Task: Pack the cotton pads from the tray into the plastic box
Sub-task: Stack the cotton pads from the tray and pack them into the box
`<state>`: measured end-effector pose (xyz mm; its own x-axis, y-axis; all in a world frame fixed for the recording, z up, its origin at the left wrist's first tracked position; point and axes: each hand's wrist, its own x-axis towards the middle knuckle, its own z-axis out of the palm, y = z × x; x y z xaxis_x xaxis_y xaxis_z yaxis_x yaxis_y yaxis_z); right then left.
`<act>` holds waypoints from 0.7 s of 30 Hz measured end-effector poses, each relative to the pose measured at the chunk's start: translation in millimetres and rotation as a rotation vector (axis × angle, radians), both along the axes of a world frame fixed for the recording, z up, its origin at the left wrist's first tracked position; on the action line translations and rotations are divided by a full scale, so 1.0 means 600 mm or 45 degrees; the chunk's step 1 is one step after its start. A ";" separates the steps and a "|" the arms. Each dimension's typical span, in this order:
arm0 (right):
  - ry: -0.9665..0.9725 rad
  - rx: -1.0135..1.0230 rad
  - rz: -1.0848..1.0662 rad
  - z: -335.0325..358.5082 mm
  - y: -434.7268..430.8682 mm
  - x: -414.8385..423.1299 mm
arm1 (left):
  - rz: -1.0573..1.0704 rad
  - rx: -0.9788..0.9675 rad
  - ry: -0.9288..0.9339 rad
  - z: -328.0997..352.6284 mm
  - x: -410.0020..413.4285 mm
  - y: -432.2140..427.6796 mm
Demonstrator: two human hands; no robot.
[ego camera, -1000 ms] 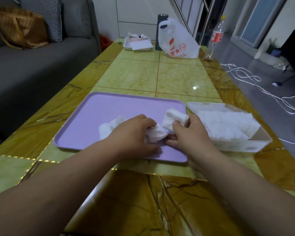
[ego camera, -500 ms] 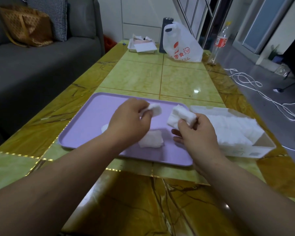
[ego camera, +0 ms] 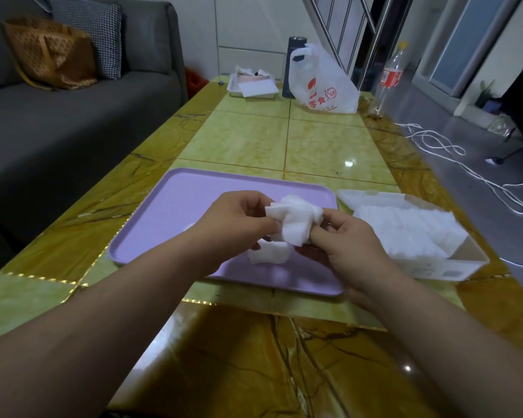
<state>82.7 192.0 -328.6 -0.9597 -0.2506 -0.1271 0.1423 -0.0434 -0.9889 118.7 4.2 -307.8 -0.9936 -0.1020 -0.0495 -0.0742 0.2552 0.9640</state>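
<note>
A lilac tray [ego camera: 194,203] lies on the green and brown table. Above its right half, my left hand [ego camera: 239,221] and my right hand [ego camera: 354,242] meet and both pinch one bunch of white cotton pads [ego camera: 296,218]. Under the hands, a loose cotton pad [ego camera: 269,253] lies on the tray; another is mostly hidden behind my left hand. To the right of the tray stands the white plastic box [ego camera: 453,267], open on top, filled with cotton pads [ego camera: 405,230].
At the far end of the table stand a white plastic bag [ego camera: 323,82], a dark flask [ego camera: 290,70], a small white tray with papers [ego camera: 251,86] and a plastic bottle [ego camera: 387,79]. A grey sofa [ego camera: 58,122] runs along the left. White cables [ego camera: 465,167] lie on the floor at right.
My left hand lifted a pad from the tray and brought it to the right hand. The two hands, apart half a second ago, now hold one bunch together.
</note>
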 end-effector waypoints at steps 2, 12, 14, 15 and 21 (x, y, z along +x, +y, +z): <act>0.004 0.047 -0.027 -0.003 0.000 -0.002 | -0.049 -0.014 0.001 0.001 0.000 -0.004; 0.089 0.162 0.115 -0.002 0.003 -0.001 | 0.031 -0.063 0.027 -0.007 -0.001 0.002; 0.065 0.155 0.120 0.001 0.003 -0.001 | 0.046 -0.062 0.027 -0.007 -0.002 0.001; 0.043 0.128 0.130 0.001 0.004 -0.001 | 0.056 -0.069 0.024 -0.009 -0.002 0.001; 0.252 0.248 0.118 0.002 0.003 0.008 | 0.111 -0.207 0.079 -0.022 -0.007 0.000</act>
